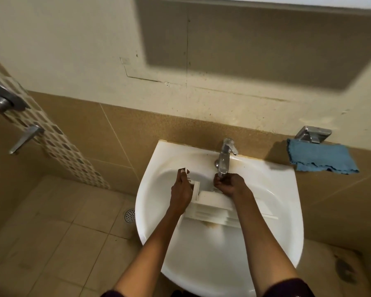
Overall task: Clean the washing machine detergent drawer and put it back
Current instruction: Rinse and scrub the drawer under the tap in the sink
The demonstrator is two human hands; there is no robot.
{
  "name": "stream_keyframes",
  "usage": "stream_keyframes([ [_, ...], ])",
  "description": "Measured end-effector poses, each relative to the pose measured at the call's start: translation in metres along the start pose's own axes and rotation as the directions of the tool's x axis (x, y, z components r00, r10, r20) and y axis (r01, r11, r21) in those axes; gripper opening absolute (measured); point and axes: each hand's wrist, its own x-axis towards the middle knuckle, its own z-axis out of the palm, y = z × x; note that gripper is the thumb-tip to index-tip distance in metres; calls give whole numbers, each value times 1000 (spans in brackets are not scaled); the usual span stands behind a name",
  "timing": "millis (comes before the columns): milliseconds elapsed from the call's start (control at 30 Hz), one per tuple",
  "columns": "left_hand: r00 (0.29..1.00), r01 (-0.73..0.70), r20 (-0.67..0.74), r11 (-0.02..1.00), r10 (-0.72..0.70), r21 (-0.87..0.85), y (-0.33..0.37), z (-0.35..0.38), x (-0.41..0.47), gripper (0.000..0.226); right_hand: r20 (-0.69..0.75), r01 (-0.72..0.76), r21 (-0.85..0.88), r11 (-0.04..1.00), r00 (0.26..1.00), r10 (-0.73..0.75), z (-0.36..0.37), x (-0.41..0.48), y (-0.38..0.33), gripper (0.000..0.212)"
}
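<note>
Grips the detergent drawer [210,207] at its 9 o'clock end with the left hand [181,191], steadying it in the sink [272,181] for rinsing, and curls the right hand [228,185] under the 12 o'clock tap [224,159], perhaps round something, contents untellable.

A home bathroom: a white wall-mounted basin [272,189] with chrome tap [224,159], tiled walls and floor, a floor drain [130,215] and shower fittings [2,99].
</note>
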Motion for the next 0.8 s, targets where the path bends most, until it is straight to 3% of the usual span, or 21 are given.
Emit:
stream_keyframes([
  [33, 1000, 0, 1, 1000, 0, -11, -1, 0, 1, 44, 3, 29, 23, 999, 1000, -29, -6, -2, -3, 7],
  [100, 1000, -17, 0, 1000, 17, -12, -2, 0, 2, 43, 50, 12, 147, 989, 999, -19, -15, -10, -10, 17],
  [167, 1000, -17, 0, 999, 17, -30, -3, 0, 3, 41, 186, -70, 283, 957, 982, 17, -16, -26, -18, 23],
  [200, 1000, -13, -1, 999, 13, -42, -4, 1, 4, 41, 230, -92, 253, 963, 973, 32, -13, -37, -20, 23],
  [267, 1000, 5, 2, 998, -5, -57, -6, 1, 6, 40, 296, -81, 16, 997, 952, 72, -2, -59, -20, 20],
  [333, 1000, 22, 7, 996, -22, -85, -10, 1, 10, 42, 315, 2, -312, 950, 944, 101, 17, -73, -15, 29],
  [433, 999, 51, 26, 993, -48, -104, -12, 3, 12, 43, 292, 162, -679, 716, 954, 61, 43, -81, -8, 31],
  [533, 998, 52, 27, 990, -49, -128, -11, 3, 11, 44, 295, 303, -823, 481, 951, -94, 53, -77, -5, 27],
  [600, 998, 58, 25, 987, -54, -148, -11, 3, 11, 44, 350, 378, -898, 225, 924, -156, 55, -74, -2, 28],
  [667, 997, 70, 25, 984, -67, -166, -12, 4, 13, 43, 378, 378, -926, -28, 920, -103, 56, -70, 6, 43],
  [733, 994, 110, 36, 969, -105, -219, -11, 4, 13, 44, 352, 344, -929, -138, 935, -39, 58, -68, 12, 61],
  [800, 988, 153, 45, 945, -146, -288, -10, 4, 13, 47, 330, 325, -927, -190, 944, 7, 66, -68, 11, 63],
])
